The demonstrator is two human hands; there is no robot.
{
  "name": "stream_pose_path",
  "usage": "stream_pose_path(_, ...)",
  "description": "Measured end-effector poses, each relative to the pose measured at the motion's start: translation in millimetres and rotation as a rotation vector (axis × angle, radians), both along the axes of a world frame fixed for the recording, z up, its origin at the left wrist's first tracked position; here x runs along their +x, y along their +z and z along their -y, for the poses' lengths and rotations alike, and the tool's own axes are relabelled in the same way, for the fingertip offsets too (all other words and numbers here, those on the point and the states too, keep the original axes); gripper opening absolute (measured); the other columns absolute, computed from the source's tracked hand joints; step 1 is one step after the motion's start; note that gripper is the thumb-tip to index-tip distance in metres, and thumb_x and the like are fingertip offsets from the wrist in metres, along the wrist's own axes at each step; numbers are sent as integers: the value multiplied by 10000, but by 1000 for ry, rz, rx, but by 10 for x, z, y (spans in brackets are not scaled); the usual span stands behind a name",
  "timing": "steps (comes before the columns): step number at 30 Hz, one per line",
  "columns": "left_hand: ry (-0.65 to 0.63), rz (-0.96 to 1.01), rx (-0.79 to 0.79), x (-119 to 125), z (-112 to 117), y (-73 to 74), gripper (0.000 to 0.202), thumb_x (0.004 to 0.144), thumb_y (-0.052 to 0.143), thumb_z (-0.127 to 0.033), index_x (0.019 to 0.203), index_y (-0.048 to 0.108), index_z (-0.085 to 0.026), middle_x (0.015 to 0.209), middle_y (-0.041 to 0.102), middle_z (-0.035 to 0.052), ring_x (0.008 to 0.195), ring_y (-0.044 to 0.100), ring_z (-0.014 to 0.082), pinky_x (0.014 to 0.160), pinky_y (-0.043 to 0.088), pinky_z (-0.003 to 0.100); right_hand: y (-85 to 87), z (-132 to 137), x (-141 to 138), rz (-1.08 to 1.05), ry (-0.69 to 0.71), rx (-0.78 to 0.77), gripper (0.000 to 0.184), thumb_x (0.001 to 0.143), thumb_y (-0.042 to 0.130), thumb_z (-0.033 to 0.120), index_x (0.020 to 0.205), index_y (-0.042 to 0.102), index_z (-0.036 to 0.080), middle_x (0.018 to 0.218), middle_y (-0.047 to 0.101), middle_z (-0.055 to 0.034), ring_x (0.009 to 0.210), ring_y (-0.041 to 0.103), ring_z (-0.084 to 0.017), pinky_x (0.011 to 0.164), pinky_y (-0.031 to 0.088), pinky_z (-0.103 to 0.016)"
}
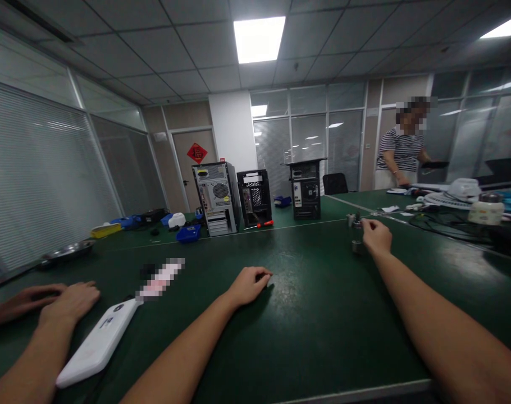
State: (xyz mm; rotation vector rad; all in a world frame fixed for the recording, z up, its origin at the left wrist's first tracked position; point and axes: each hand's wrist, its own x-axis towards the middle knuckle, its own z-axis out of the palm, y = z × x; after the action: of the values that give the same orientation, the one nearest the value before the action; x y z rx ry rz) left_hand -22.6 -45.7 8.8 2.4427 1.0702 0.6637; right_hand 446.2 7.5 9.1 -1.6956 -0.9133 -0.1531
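My left hand [249,285] rests on the green tabletop [306,336] with its fingers curled and thumb and forefinger drawn together. Anything in that pinch is too small to make out. Farther out to the right, my right hand [377,237] is closed at the fingertips against a small dark metal part [357,222], which it seems to grip at the side. Just below that part stands a small metal cylinder [357,247]. Another small metal piece [350,220] sits behind, to its left. The exact kind of these parts is unclear.
Another person's hands [70,300] lie at the left beside a white power bank-like slab [101,339]. Computer cases [217,199] stand at the back, with a red screwdriver [264,224] and blue bins [188,233]. Cables [449,227] and a jar [486,210] occupy the right; a person [401,148] stands behind.
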Motion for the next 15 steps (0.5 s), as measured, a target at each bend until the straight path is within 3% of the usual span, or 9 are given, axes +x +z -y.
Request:
stream_pose_path(2, -1, 4, -1, 0, -4, -4, 363, 969, 494, -381, 1157, 734, -184, 1095, 749, 46, 966, 666, 197, 857, 471, 269, 72, 82, 131, 50, 77, 22, 389, 829, 612, 475, 1036, 768, 185, 1010, 762, -113, 927, 690, -291, 815, 508, -375)
stream_pose_path(5, 5, -1, -4, 2, 6, 7, 363, 969, 498, -381, 1164, 733, -186, 1105, 748, 50, 971, 668, 201, 859, 475, 270, 126, 186, 293, 166, 167, -25, 364, 790, 679, 427, 1055, 775, 198, 981, 772, -89, 929, 703, -272, 851, 508, -363)
stream_pose_path(15, 2, -4, -13, 11, 44, 50, 362, 968, 495, -372, 1164, 732, -182, 1111, 747, 55, 969, 671, 202, 850, 476, 270, 29, 136, 345, 472, 280, -427, 338, 848, 580, 424, 1014, 794, 222, 1009, 773, -80, 929, 703, -284, 790, 509, -344)
